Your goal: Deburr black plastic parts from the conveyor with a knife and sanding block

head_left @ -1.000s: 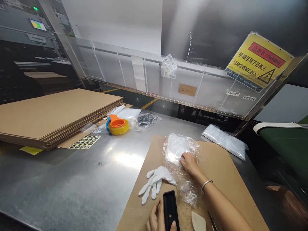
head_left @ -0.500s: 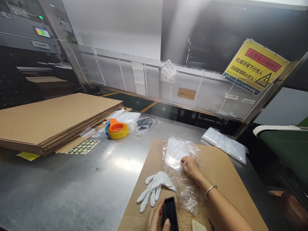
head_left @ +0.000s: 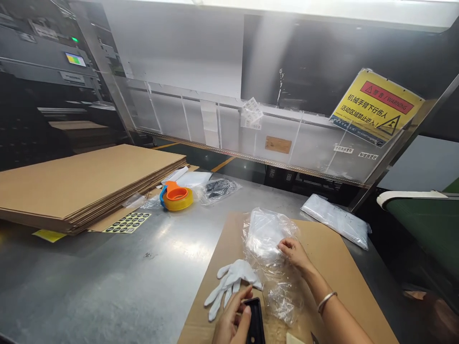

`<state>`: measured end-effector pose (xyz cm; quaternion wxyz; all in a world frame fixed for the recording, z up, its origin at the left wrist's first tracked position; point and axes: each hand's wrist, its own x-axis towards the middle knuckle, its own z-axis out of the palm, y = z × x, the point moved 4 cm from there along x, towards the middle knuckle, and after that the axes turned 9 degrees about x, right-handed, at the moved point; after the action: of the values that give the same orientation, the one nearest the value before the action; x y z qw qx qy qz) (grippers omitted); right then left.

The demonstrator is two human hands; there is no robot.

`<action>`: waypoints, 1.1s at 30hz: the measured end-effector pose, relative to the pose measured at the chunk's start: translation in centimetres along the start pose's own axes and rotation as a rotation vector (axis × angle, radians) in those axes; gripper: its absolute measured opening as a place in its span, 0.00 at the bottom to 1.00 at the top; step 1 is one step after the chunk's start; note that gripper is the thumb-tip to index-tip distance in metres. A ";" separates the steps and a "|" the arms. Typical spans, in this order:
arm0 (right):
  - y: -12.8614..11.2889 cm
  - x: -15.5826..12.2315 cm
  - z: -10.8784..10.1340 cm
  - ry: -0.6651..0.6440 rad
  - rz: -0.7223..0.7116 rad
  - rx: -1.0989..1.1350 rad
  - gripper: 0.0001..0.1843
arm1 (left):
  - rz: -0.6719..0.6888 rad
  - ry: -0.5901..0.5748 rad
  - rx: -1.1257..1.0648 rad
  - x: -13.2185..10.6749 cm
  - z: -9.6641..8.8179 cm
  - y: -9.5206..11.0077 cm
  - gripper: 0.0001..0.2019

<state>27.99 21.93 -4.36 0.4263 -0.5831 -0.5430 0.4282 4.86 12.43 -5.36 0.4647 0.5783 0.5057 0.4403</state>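
My right hand (head_left: 294,252) pinches the edge of a crumpled clear plastic bag (head_left: 267,239) holding something white, which lies on a brown cardboard sheet (head_left: 322,267). At the bottom edge my left hand (head_left: 231,321) grips a black phone-like device (head_left: 255,321), fingers curled round its top. A white cotton glove (head_left: 231,281) lies flat on the cardboard just left of the bag, between both hands. A silver bangle sits on my right wrist.
A stack of flat cardboard sheets (head_left: 86,181) fills the left of the steel table (head_left: 118,277). An orange and yellow tape dispenser (head_left: 176,197), a sticker sheet (head_left: 127,222), and small bags lie beyond. Another clear bag (head_left: 337,220) rests at the right. A yellow warning sign (head_left: 376,106) hangs on the guard panel.
My right hand has shifted right along the bag and now pinches its edge. My left hand has slid up over the top of the black device. The camera has tilted slightly upward.
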 end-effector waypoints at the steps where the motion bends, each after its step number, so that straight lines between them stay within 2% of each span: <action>1: -0.4 -1.1 -0.1 -0.005 0.000 0.068 0.14 | 0.017 -0.020 0.024 0.6 0.1 0.9 0.20; 4: -1.5 -4.2 0.2 -0.026 0.008 0.260 0.18 | 0.071 -0.111 0.135 2.5 1.1 3.2 0.19; 8: -2.0 -6.7 1.1 -0.037 0.037 0.414 0.20 | 0.301 -0.148 0.321 5.1 3.5 5.2 0.24; 10: -2.0 -7.1 1.2 -0.039 0.051 0.438 0.22 | 0.355 -0.177 0.351 6.3 4.6 5.6 0.22; 12: -2.0 -7.4 1.0 -0.032 0.058 0.432 0.24 | 0.385 -0.206 0.376 7.3 5.4 6.0 0.14; 15: -2.4 -7.6 0.1 0.016 0.036 0.372 0.27 | 0.424 -0.211 0.430 8.1 5.8 6.7 0.15; 18: -3.0 -7.7 -0.8 0.065 -0.028 0.256 0.23 | 0.466 -0.202 0.459 8.1 5.9 7.3 0.12; 22: -3.5 -7.4 -1.2 0.050 -0.096 0.093 0.15 | 0.495 -0.199 0.447 7.7 6.1 7.6 0.09; 24: -3.7 -7.4 -1.1 0.050 -0.109 0.045 0.16 | 0.478 -0.155 0.419 7.4 5.8 7.7 0.08; 28: -4.4 -7.9 -0.6 0.074 -0.128 0.013 0.16 | 0.389 -0.026 0.309 6.1 4.7 7.6 0.13; 30: -5.1 -8.3 0.1 0.056 -0.137 0.010 0.17 | 0.341 -0.071 0.233 5.0 4.5 7.5 0.12; 33: -6.0 -9.1 1.7 -0.021 -0.148 0.005 0.16 | 0.258 -0.223 0.108 3.5 4.7 7.4 0.15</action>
<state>24.37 13.13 1.34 0.4526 -0.5357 -0.5881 0.4029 11.13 15.01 1.18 0.4260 0.7078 0.3955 0.4016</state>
